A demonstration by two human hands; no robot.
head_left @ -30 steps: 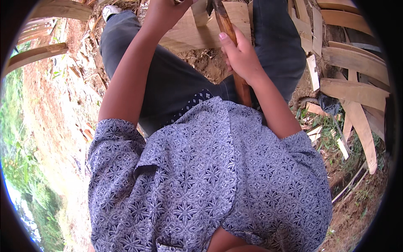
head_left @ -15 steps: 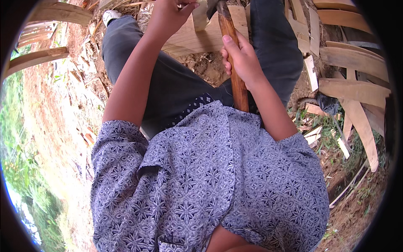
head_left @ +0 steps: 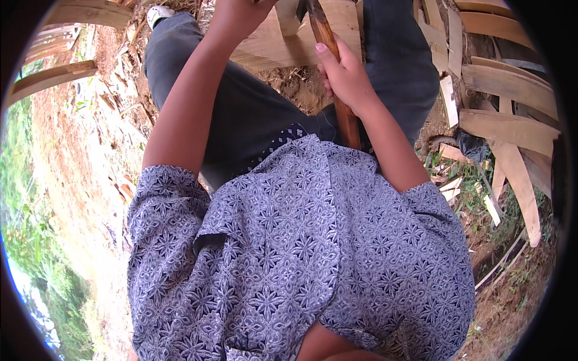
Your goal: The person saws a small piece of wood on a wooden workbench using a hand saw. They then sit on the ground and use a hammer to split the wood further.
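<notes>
Right hand [head_left: 348,75] grips a handle [head_left: 347,125] (brown wood).

Upper body: a loose shirt [head_left: 271,240] carries a dense pattern of dark, star-like flowers and scrollwork on pale blue-violet. Its left sleeve [head_left: 165,204] and right sleeve [head_left: 427,207] are wide and end near the elbows; left hand [head_left: 241,15] and right hand [head_left: 346,75] are bare. A dark strip [head_left: 283,143] with small white diamonds shows at the waist (shirt hem or separate cloth, cannot tell). Trousers [head_left: 174,63] are plain, dark blue-grey; the left shoe [head_left: 159,14] is whitish.
</notes>
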